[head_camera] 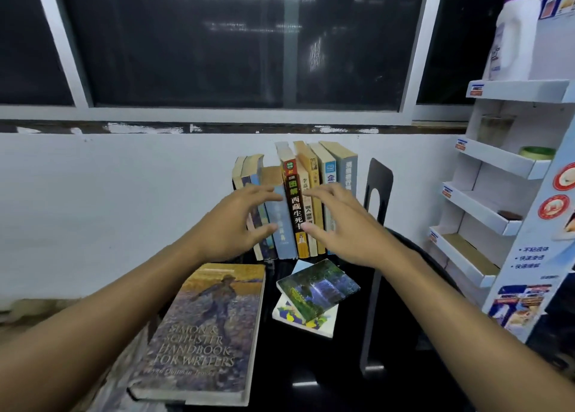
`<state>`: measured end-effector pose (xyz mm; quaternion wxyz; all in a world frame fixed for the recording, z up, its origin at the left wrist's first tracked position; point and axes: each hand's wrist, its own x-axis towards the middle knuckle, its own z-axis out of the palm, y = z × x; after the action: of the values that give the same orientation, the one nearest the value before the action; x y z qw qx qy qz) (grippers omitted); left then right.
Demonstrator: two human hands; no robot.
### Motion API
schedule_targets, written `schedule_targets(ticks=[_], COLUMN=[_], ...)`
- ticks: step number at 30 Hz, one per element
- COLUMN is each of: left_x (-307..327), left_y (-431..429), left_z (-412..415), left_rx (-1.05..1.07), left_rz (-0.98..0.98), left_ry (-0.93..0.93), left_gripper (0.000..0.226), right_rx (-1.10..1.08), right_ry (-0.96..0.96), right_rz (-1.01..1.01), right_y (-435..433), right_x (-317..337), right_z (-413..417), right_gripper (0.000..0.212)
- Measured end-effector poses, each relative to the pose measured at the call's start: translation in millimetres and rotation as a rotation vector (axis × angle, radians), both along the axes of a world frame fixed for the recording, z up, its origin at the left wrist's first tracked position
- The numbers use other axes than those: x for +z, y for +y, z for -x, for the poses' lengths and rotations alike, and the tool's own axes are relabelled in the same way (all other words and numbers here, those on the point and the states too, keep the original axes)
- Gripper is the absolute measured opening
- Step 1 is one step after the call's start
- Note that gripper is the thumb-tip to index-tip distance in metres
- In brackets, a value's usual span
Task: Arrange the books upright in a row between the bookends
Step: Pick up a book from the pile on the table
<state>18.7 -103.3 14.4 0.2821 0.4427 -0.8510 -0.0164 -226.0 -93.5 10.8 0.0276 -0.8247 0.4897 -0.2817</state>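
A row of upright books point(314, 168) is seen at the far edge of the black table point(351, 365), set against the white wall, spines turned towards the viewer. Both hands are held out in front of this row, apart from each other, fingers spread and relaxed, nothing being gripped.

The left hand point(236, 225) is placed before the left part of the row, its fingertips reaching a pale blue book point(281, 225); whether the spine is actually touched cannot be told. The right hand point(342, 228) is spread before the books at the right part of the row. A black-spined book point(295, 206) with a red top is left showing between the two hands.

A black bookend point(379, 187) stands just right of the row, with a small gap to the last book.

Nearer the viewer, below the left forearm, a large handbook point(205, 333) lies flat, cover up. Beside it, a small green-covered book point(317, 290) rests askew on a white book point(306, 326), also flat.

At the right a cardboard display rack point(485, 212) is seen, with a white bottle point(513, 38) on its top shelf.
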Motion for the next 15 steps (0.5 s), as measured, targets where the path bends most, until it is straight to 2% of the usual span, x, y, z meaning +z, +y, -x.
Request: schedule_targets(ticks=[7,15], left_x=[-48,-91], left_y=[48,69], left_z=[-55,-112], left_rx=[0.056,0.212], left_rz=[-0.184,-0.428], left_ry=[-0.033,-0.042], left_gripper=[0.056,0.094], right_rx=[0.118,0.096], right_ry=[0.115,0.241], right_rz=[-0.353,-0.494], right_y=[31,51], right_x=[-33,-74], right_z=[-43,-84], right_gripper=[0.065,0.085])
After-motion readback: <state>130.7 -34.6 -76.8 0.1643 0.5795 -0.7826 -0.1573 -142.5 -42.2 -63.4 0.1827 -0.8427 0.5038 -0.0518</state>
